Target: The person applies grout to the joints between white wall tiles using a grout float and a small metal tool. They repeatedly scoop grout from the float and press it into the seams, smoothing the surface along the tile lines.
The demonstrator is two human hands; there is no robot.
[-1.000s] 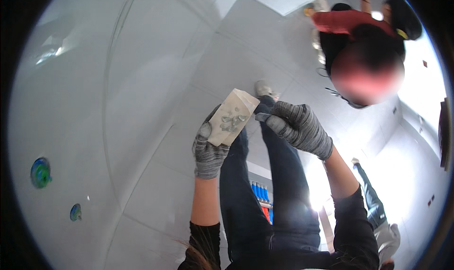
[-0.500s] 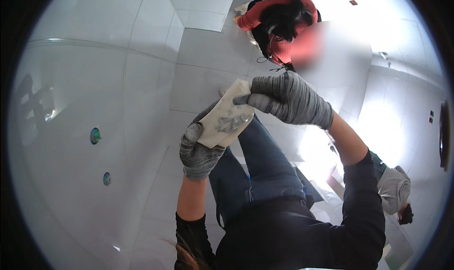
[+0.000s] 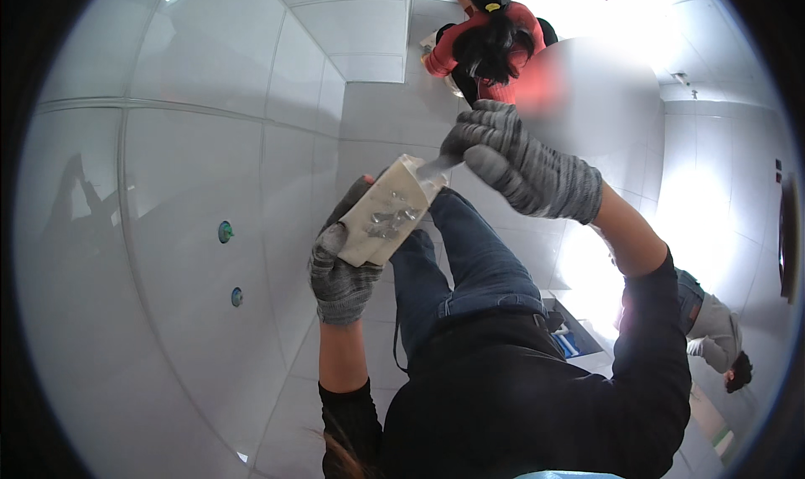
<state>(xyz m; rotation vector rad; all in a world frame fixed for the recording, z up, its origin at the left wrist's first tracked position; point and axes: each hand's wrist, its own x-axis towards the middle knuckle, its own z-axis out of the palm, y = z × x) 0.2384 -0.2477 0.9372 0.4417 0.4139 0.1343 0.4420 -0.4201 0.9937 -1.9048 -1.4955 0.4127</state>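
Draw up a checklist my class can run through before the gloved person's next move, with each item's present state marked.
1. Left hand gripping the cream block: ok.
2. Right hand holding the flat grey tool: ok.
3. Gloves on both hands: ok.
4. Face with the grey patches turned up into view: ok.
5. Tool touching the block: cannot tell; its end overlaps the block's upper end and is blurred.
6. Grey patches dry: cannot tell; they look shiny.

Lumps (image 3: 392, 221) lie on the block (image 3: 360, 241), left of the blade (image 3: 436, 169).
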